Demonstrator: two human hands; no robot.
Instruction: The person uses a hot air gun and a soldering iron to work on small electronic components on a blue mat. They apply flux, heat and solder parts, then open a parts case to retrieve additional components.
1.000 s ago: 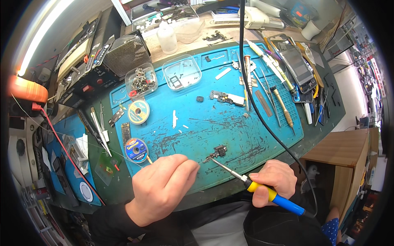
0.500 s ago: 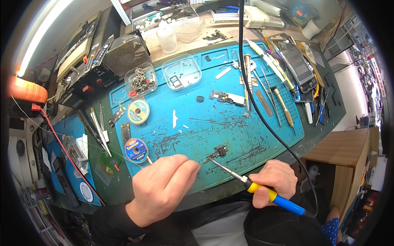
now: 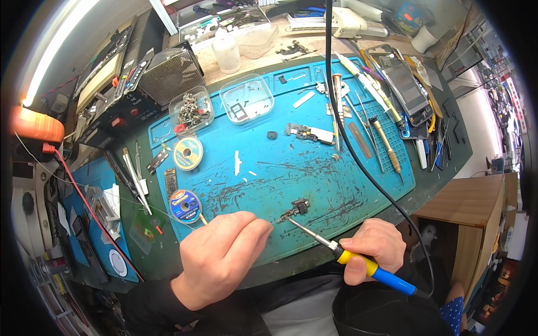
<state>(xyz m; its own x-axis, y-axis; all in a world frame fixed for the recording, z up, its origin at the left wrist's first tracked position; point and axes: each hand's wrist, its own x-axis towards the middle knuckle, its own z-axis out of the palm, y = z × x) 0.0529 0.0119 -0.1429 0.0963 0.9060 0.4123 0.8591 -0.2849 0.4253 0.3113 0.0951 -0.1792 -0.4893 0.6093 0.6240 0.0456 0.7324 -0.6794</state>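
My right hand (image 3: 374, 251) grips a soldering iron (image 3: 361, 263) by its yellow and blue handle. Its metal tip slants to the upper left and meets the near end of a small dark circuit board piece (image 3: 300, 206) on the blue work mat (image 3: 235, 187). Left of that piece, my left hand (image 3: 224, 255) is closed in a pinch, fingertips close to the board's end. What it pinches is hidden by the fingers. A thin strand runs from the left toward this hand and disappears behind it. A blue-labelled spool (image 3: 193, 213) lies just beyond the left hand.
Beyond lie a second spool (image 3: 194, 147), a box of small metal parts (image 3: 208, 117) and a clear tray (image 3: 263, 101). The iron's black cable (image 3: 370, 176) arcs across the right side. Tweezers, screwdrivers and an opened phone (image 3: 406, 92) lie at right. A wooden cabinet (image 3: 457, 207) stands lower right.
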